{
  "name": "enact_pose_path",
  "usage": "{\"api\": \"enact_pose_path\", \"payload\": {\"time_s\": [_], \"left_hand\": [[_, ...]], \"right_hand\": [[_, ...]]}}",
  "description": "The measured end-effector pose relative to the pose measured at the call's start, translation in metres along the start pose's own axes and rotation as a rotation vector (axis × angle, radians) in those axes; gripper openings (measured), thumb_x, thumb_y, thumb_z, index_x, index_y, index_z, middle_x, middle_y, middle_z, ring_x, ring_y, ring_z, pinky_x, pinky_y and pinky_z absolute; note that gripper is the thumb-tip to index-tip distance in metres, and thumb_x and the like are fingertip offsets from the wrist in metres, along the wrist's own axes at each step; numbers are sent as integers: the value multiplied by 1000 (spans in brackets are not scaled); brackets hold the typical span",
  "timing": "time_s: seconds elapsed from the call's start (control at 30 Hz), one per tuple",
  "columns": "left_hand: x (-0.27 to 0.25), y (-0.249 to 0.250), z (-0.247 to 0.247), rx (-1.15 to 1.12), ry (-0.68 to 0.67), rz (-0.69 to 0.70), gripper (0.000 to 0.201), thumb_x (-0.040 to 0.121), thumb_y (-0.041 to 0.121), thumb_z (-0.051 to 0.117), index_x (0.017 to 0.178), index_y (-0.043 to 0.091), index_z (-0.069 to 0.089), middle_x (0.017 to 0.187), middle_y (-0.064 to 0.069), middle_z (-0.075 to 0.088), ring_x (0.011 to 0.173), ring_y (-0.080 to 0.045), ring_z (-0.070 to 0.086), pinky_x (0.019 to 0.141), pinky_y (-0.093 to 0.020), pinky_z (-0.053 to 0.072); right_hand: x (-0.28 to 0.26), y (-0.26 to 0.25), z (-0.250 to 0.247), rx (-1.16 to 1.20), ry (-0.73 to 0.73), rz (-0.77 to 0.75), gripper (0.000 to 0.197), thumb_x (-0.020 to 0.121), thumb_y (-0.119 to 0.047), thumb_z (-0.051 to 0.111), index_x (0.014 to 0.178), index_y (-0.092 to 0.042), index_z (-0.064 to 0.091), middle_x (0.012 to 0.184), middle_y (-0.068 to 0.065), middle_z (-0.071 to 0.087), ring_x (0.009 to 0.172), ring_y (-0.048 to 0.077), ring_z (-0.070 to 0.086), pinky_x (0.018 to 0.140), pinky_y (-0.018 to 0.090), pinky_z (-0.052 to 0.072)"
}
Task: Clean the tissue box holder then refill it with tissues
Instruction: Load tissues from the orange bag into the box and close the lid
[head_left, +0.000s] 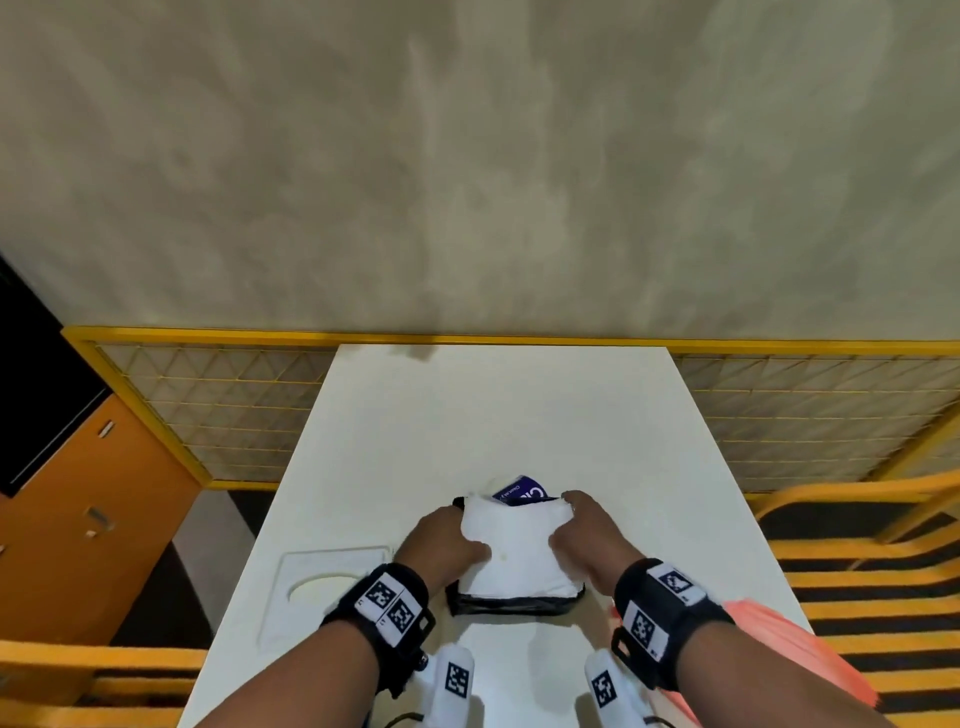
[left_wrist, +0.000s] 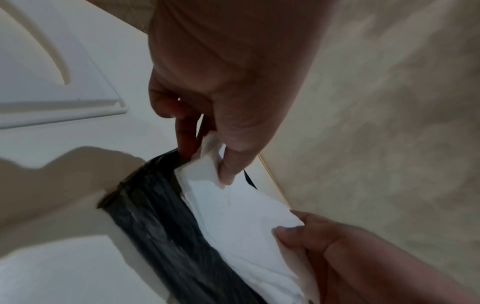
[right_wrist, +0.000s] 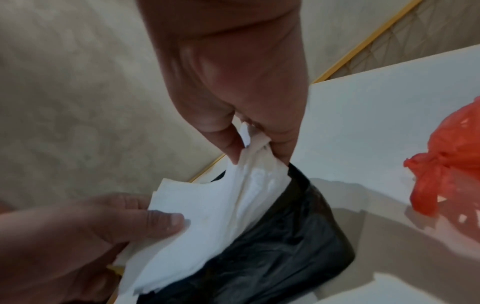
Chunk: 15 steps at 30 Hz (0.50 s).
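The black tissue box holder (head_left: 514, 605) stands near the front middle of the white table (head_left: 519, 415). A stack of white tissues (head_left: 514, 545) sits in its open top, partly above the rim. My left hand (head_left: 457, 540) pinches the stack's left edge and my right hand (head_left: 576, 525) pinches its right edge. In the left wrist view the left hand (left_wrist: 207, 160) grips the tissues (left_wrist: 241, 216) beside the holder's wall (left_wrist: 161, 226). The right wrist view has the right hand (right_wrist: 259, 148) pinching the tissues (right_wrist: 207, 205) over the holder (right_wrist: 285, 246).
A white lid with an oval slot (head_left: 322, 582) lies flat to the left of the holder. Purple tissue packaging (head_left: 519, 491) sits just behind it. A red plastic bag (head_left: 789, 639) lies at the table's right front edge. Yellow mesh fencing (head_left: 234, 405) runs behind the table.
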<state>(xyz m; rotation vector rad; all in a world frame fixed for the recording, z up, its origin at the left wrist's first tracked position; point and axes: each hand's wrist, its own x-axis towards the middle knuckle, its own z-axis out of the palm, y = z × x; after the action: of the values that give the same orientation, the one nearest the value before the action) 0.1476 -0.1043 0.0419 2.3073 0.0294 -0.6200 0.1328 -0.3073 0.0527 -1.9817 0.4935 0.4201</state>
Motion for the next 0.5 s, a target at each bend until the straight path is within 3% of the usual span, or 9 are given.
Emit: {"api": "enact_pose_path", "payload": {"time_s": [0.07,0.17,0.23,0.33,0.43,0.5], "left_hand": [[4,-2,0,90,42,18,38,82,33,70,116,19,60,111,3,66,101,-18,63,78,-28,51],[8,-4,-4,230,129,68,35,83,34,66,112,18,55,108,0,63,96,-21,62,75,-32,51],[11,-3,-4,298,164,143,39,87,32,63,123,19,55,115,-2,60,103,-23,61,81,-32,51],[9,3,3,439,106,298,37,94,35,56,130,25,59,125,1,58,113,-23,60,95,-37,46],[7,2,18,732,-37,318,30,97,38,47,111,20,67,115,-1,64,108,-27,61,96,-43,32],[5,-5,25,848,-130,269,39,100,42,40,95,13,65,109,-5,64,102,-30,62,103,-55,23]], "right_hand": [[-2,-1,-1,-117,-5,-64,38,83,-1,48,117,-19,47,98,-4,54,92,18,54,82,29,49],[-2,-1,-1,-302,11,-202,52,87,-4,50,137,-14,41,122,8,49,99,19,50,80,24,40],[-2,2,4,-472,72,-307,54,88,-10,50,139,-21,41,129,6,45,112,24,50,86,30,44],[-6,5,16,-900,98,-454,36,91,-21,49,126,-29,55,121,-3,53,113,23,52,86,38,40],[-11,10,24,-1152,-19,-430,21,93,-24,45,104,-24,62,96,-3,53,95,25,57,88,44,29],[-11,17,27,-1226,-73,-380,23,95,-31,41,97,-22,62,89,-3,49,87,25,58,91,50,24]]}}
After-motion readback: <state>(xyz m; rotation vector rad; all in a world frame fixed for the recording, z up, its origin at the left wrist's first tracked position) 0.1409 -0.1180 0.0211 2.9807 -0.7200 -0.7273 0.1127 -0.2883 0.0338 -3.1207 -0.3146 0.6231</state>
